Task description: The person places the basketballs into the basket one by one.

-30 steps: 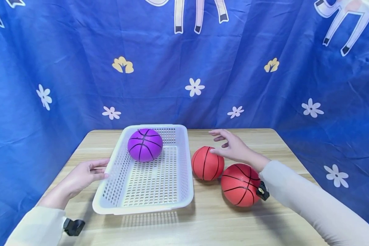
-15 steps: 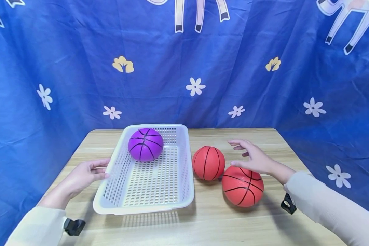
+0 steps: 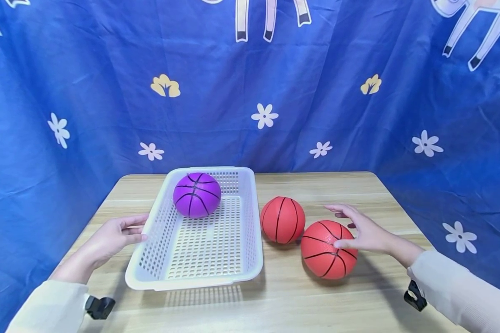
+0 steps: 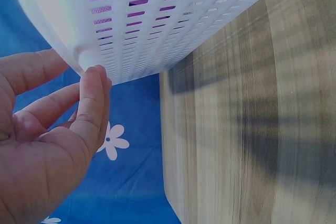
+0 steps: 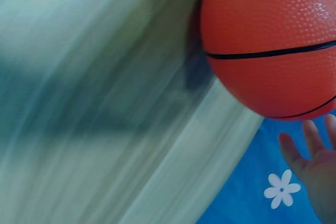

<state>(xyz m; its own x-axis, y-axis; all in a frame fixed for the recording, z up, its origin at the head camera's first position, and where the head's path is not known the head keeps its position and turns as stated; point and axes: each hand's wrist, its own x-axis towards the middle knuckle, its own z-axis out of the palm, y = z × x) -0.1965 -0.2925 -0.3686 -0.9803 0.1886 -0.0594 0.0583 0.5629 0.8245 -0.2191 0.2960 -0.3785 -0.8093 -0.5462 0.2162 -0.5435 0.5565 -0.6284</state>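
My left hand (image 3: 110,240) is at the left long side of a white perforated plastic basket (image 3: 256,240). Its fairly straight fingers and thumb meet the rim from outside, and the left wrist view has the fingertips (image 4: 94,74) right at the rim's edge. Inside the basket, toward the back, sits a purple basketball (image 3: 197,195) with black lines. My right hand (image 3: 368,235) is spread beside the larger red basketball (image 3: 327,256), its thumb overlapping the ball's upper right in the head view. In the right wrist view the fingers are stretched out next to that ball.
A smaller red basketball (image 3: 282,220) lies between the basket and the larger red one. Everything stands on a light wood table (image 3: 316,307), with a blue patterned curtain (image 3: 216,125) behind and along both sides.
My right hand has moved right and toward me, from above the smaller red basketball to the upper right of the larger one. My left hand, the basket and the balls stay put.
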